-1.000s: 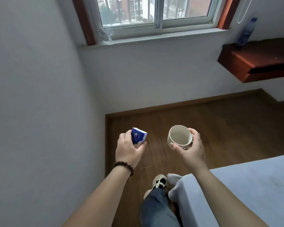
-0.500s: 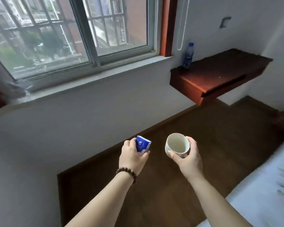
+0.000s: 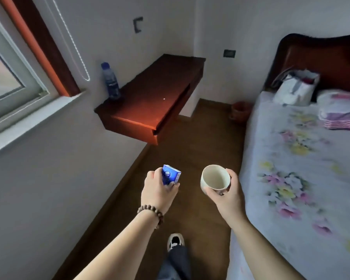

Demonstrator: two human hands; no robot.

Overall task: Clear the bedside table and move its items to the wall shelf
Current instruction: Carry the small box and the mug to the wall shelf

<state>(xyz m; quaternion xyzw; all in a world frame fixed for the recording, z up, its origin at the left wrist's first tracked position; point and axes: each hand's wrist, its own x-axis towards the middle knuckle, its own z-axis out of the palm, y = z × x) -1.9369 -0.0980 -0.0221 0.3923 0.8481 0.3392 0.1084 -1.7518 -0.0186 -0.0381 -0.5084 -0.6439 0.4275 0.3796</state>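
Observation:
My left hand [image 3: 159, 191] grips a small blue carton [image 3: 171, 175] held upright in front of me. My right hand [image 3: 227, 196] holds a cream cup [image 3: 215, 179] by its side and bottom, its mouth tilted toward me and nothing visible inside. Ahead, fixed to the wall under the window, is the dark red wooden wall shelf [image 3: 158, 98]. A blue-capped water bottle [image 3: 110, 82] stands upright at the shelf's back left corner. Both hands are well short of the shelf, above the wooden floor.
A bed [image 3: 303, 168] with a flowered sheet runs along my right, with a white bag [image 3: 296, 87] and a pillow [image 3: 340, 110] at its head. A small basket [image 3: 239, 111] sits on the floor beyond the shelf. The window sill [image 3: 28, 122] juts out at left.
The view has swung right: the shelf now lies straight ahead and closer, and the bed has come into view. Both hands keep their hold on the carton and the cup.

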